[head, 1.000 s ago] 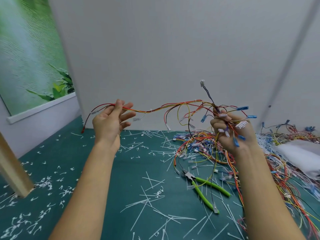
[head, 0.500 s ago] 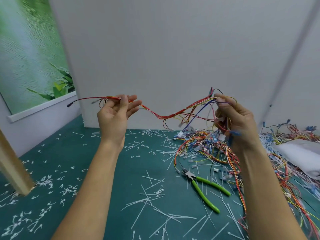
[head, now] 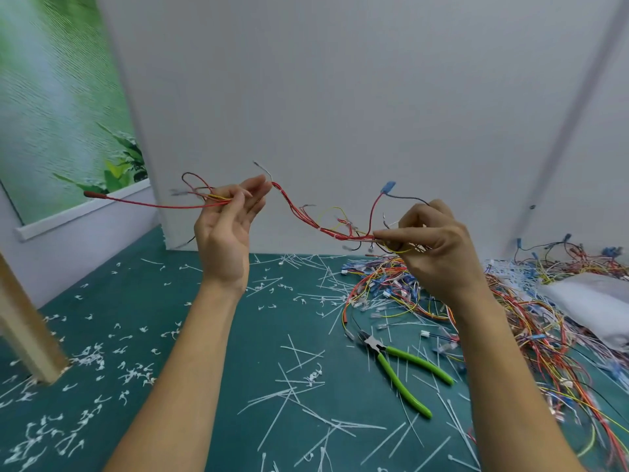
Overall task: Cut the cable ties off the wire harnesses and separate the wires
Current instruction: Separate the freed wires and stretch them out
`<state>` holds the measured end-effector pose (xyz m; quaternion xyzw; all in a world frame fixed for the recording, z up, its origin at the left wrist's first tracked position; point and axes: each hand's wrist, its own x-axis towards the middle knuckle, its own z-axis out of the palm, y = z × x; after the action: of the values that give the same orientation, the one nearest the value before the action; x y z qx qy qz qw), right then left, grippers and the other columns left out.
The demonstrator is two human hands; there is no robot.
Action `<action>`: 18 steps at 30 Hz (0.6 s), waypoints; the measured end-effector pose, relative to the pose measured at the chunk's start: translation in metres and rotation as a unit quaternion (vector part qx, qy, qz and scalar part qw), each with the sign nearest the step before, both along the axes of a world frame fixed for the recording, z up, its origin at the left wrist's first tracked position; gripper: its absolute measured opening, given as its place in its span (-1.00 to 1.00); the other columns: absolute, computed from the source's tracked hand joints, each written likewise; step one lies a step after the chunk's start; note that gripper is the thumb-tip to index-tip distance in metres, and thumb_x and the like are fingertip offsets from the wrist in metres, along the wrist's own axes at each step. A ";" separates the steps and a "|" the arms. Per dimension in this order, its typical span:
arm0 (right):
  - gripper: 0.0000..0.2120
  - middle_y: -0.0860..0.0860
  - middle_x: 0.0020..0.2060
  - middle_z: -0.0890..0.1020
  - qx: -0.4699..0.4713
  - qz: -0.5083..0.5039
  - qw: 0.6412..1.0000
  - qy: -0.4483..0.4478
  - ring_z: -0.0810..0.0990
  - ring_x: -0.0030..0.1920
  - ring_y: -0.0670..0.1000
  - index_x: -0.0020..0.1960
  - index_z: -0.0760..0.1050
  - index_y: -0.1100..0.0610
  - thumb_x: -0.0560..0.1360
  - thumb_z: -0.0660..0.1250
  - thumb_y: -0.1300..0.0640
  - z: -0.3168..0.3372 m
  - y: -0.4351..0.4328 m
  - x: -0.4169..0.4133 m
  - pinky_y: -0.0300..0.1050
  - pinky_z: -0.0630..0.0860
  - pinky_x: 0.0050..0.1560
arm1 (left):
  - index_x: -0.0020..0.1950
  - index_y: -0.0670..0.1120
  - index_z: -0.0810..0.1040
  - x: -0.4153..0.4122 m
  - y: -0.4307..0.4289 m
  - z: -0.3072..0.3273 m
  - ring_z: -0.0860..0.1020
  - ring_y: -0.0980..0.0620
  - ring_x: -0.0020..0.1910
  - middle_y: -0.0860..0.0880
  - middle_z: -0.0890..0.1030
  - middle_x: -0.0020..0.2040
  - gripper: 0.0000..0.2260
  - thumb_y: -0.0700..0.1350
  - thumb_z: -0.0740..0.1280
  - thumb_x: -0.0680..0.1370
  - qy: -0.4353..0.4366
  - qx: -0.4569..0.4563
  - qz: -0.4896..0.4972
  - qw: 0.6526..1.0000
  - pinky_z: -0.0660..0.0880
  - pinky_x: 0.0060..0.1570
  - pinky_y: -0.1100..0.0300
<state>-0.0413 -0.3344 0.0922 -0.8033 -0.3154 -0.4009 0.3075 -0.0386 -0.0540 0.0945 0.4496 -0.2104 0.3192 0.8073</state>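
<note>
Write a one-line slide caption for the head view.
Left hand and right hand hold a red wire harness over a green mat strewn with cable ties, green cutters and loose wires.

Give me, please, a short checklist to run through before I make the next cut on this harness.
1. Left hand grip on the harness: pinching it, ok.
2. Right hand grip: pinching it too, ok.
3. Ties all off: white bands near the right hand look like ties, not ok.
4. Cutters in hand: lying on the mat, both hands busy, not ok.
5. Harness free of the wire pile: cannot tell.
</note>
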 end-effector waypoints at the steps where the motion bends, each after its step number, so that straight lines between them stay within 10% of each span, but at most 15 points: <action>1: -0.68 -0.03 -0.23 0.54 -0.008 -0.009 1.000 -0.002 0.35 -0.10 -0.04 0.04 0.73 0.03 0.42 0.54 0.40 -0.001 0.000 0.002 -0.43 0.27 -0.14 | -0.10 -0.15 0.47 0.000 0.001 0.000 0.59 -0.29 0.23 -0.26 0.65 0.14 -0.85 -0.26 0.15 0.61 -0.006 -0.005 -0.004 1.000 0.50 0.19 0.05; 18: -0.68 -0.04 -0.13 0.52 0.028 -0.066 0.992 -0.100 0.38 -0.07 0.04 0.11 0.65 -0.01 0.44 0.55 0.30 -0.017 -0.011 0.016 -0.20 0.29 -0.17 | -0.41 -0.13 0.39 -0.008 0.010 0.001 0.61 -0.26 -0.04 -0.24 0.66 -0.15 -0.82 -0.16 0.10 0.37 -0.045 -0.106 -0.067 0.991 0.51 0.00 0.10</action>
<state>-0.0257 -0.3458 0.0750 -0.7694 -0.2797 -0.5072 0.2694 -0.0469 -0.0441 0.0959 0.3319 -0.2413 0.3047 0.8595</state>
